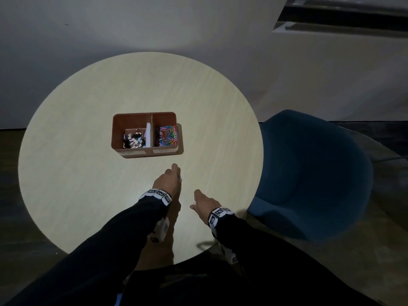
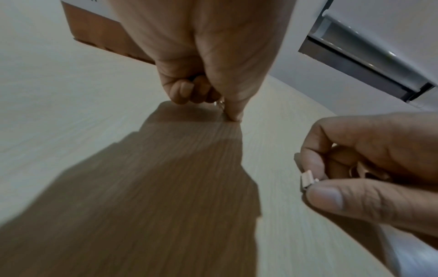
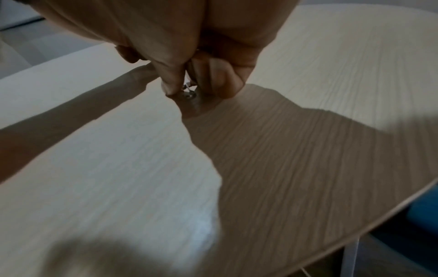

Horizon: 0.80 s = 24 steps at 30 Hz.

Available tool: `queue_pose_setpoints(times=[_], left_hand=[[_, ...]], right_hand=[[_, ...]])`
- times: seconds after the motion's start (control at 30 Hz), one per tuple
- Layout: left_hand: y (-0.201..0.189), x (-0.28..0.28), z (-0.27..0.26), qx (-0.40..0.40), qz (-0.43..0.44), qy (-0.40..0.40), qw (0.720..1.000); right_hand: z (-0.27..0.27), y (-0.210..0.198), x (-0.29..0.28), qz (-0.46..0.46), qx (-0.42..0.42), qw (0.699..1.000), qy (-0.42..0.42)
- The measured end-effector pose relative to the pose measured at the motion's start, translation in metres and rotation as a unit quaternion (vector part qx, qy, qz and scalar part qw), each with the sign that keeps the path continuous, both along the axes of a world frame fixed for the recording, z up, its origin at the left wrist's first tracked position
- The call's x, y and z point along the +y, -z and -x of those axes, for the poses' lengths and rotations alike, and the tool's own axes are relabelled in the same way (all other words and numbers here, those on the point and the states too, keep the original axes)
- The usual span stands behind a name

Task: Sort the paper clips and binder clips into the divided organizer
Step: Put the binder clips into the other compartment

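A brown divided organizer point(image 1: 167, 153) stands in the middle of the round table point(image 1: 77, 173). Its left compartment holds binder clips point(image 1: 134, 140); its right one holds coloured paper clips point(image 1: 168, 134). My left hand point(image 1: 177, 173) is just in front of the organizer point(image 2: 99, 31), fingers curled, pinching a small clip with a silver wire loop point(image 2: 220, 104) low over the table. My right hand point(image 1: 194, 203) is nearer to me and pinches a small pale binder clip point(image 2: 307, 180) between thumb and forefinger. In the right wrist view the right hand point(image 3: 187, 90) hides most of that clip.
A blue upholstered chair point(image 1: 313, 168) stands close against the table's right edge. The wall lies beyond the table. The table's near edge is by my forearms, with dark floor point(image 1: 19, 250) to the left.
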<state>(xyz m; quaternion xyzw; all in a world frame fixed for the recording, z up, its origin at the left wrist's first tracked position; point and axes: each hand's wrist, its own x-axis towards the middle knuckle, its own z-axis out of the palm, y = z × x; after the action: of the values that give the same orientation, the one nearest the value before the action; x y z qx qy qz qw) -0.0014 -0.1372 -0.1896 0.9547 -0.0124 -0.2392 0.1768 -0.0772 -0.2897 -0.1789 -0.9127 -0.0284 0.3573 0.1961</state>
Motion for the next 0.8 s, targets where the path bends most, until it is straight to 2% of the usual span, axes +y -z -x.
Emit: queue_pose_setpoints(times=[0.23,0.53,0.8], left_hand=[[-0.013,0.004,0.006,0.017,0.048,-0.034,0.998],[-0.046,0.042,0.005,-0.031,0.110,-0.052,0.992],[-0.082,0.094,-0.029,-0.101,0.165,-0.076,0.978]], right_hand=[[-0.009,-0.011,0.008,-0.046,-0.014,0.995,0.085],[-0.067,-0.053,0.043,-0.134,-0.074,0.974,0.169],[-0.125,-0.100,0.098,-0.204,-0.138,0.958,0.150]])
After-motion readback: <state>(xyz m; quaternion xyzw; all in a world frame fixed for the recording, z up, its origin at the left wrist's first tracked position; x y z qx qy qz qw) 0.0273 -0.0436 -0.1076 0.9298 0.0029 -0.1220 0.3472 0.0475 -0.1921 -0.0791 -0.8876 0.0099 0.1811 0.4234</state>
